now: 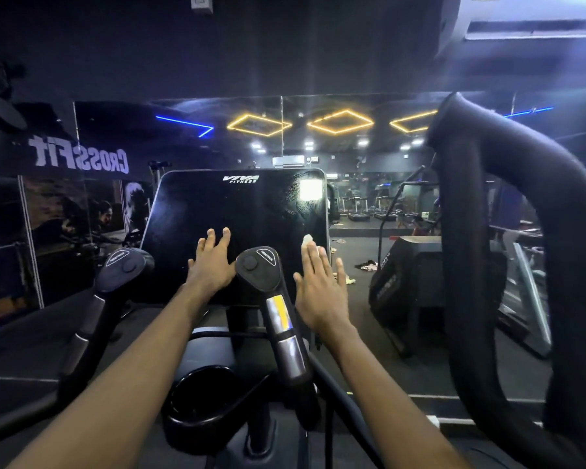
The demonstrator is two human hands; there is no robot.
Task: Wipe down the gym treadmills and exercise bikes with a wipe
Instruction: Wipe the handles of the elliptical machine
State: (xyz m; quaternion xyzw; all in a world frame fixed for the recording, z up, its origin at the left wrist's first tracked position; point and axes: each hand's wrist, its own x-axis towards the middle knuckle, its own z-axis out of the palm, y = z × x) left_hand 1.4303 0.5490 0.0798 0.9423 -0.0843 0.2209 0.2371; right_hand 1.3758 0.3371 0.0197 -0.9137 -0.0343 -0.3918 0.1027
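Note:
A black console screen (224, 211) marked VIVA FITNESS stands in front of me on an exercise machine. My left hand (212, 262) lies flat on the screen's lower middle, fingers spread and straight. My right hand (320, 289) is flat at the screen's lower right edge, fingers straight. A white wipe (308, 239) shows just past its fingertips, pressed under them. Smear marks show on the screen's upper right. Two short handles with buttons rise in front: the left handle (122, 269) and the right handle (261, 265), which stands between my hands.
A thick black curved handlebar (481, 252) sweeps up close on the right. A cup holder (203, 397) sits below the console. A mirror wall behind reflects treadmills, ceiling lights and a CrossFit sign. Another black machine (406, 279) stands on the floor to the right, with rags nearby.

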